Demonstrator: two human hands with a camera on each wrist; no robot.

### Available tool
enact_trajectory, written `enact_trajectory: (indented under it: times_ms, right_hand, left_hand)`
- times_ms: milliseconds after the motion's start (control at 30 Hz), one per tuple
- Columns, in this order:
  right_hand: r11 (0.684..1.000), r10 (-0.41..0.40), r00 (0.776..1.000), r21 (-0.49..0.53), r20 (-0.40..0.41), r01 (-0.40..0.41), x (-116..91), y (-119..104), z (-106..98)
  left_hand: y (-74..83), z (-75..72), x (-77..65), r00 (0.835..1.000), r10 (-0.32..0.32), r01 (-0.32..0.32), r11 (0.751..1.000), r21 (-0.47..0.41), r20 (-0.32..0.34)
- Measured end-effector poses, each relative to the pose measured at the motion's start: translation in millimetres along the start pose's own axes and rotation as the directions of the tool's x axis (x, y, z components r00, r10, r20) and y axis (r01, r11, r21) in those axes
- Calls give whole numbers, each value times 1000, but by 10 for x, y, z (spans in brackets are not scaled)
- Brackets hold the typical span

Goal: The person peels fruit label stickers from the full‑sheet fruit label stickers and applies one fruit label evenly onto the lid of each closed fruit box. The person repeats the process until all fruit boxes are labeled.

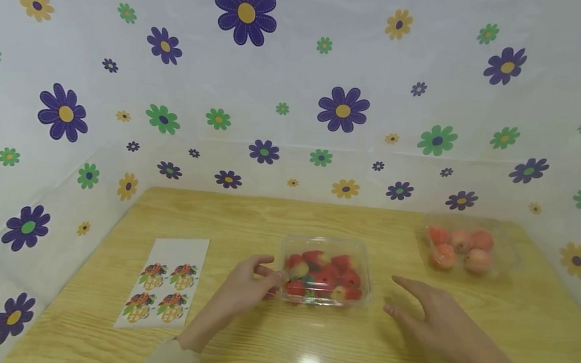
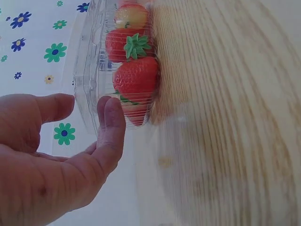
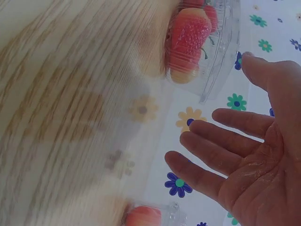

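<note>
A clear plastic box (image 1: pixel 326 270) of strawberries (image 2: pixel 135 77) sits in the middle of the table, its lid down. My left hand (image 1: pixel 254 282) is at the left end of this box, fingertips right at its wall and thumb apart from the fingers beside the rim. To the right, my right hand (image 1: pixel 434 321) hovers over the table with its fingers stretched out and a gap to the box. In the right wrist view its palm (image 3: pixel 254 174) shows with nothing in it.
A second clear box (image 1: pixel 503 253) with several apples (image 1: pixel 461 241) stands at the back right. A white sheet (image 1: pixel 178 252) with several printed fruit stickers (image 1: pixel 172 306) lies on the left. Behind the wooden table (image 1: pixel 248 215) hangs a flower-patterned cloth (image 1: pixel 282 75).
</note>
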State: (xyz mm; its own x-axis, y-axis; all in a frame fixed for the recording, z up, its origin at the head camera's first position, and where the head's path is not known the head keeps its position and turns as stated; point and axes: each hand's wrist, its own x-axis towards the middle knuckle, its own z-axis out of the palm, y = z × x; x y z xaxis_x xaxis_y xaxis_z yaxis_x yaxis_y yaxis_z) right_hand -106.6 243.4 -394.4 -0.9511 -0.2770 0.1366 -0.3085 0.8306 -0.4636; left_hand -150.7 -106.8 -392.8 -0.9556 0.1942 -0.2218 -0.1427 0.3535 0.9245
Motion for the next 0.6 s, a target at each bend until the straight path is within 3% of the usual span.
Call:
enact_trajectory:
  times_ms: [167,600]
  right_hand:
    - [995,9,999,94,41,-13,70,-20,-3]
    - [992,-30,999,124,29,26,118,-88,37]
  left_hand:
    - [-2,2,24,1000,22,-22,1000,-17,-9]
    - [35,61,69,998,50,-49,998,-42,36]
